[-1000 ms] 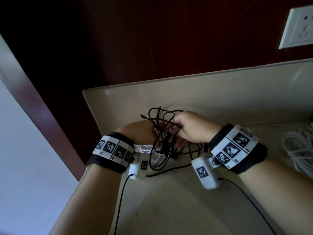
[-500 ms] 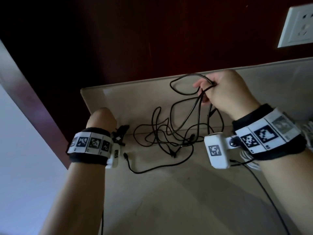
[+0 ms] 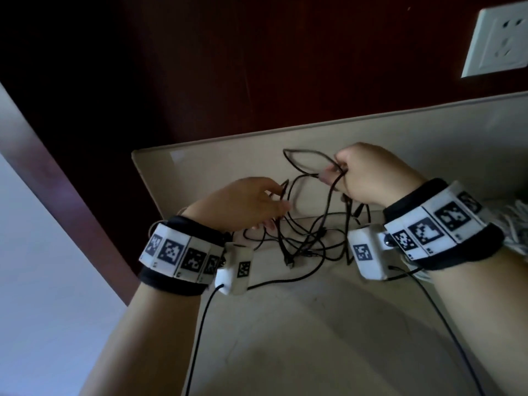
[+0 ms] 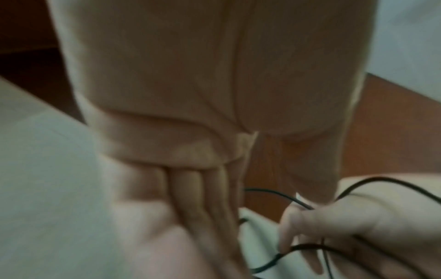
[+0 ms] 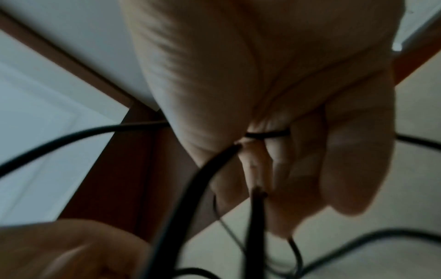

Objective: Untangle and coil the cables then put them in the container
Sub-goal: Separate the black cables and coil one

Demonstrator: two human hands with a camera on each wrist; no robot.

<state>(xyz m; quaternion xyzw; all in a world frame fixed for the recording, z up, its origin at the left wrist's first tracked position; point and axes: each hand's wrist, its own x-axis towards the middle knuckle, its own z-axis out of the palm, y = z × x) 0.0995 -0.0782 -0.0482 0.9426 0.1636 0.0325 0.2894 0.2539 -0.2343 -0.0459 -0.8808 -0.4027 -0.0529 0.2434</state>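
A tangle of thin black cable [image 3: 308, 238] lies on the beige counter [image 3: 314, 324], with loops lifted off it. My right hand [image 3: 337, 172] is raised over the back of the counter and grips several strands; in the right wrist view its curled fingers [image 5: 298, 169] close round the black cable [image 5: 264, 135]. My left hand [image 3: 278, 198] reaches in from the left, its fingers straight and spread against a hanging loop. The left wrist view is blurred and shows straight fingers [image 4: 195, 198] and a cable [image 4: 372, 180] beyond them. No container is in view.
A bundle of white cable [image 3: 514, 224] lies at the counter's right edge. A white wall socket [image 3: 497, 38] sits on the dark wood panel above. The counter ends in a raised back edge [image 3: 285, 135] and drops off at the left.
My left hand has moved right from the counter's left edge to the hanging loops and opened. My right hand still holds the lifted strands, slightly lower than before.
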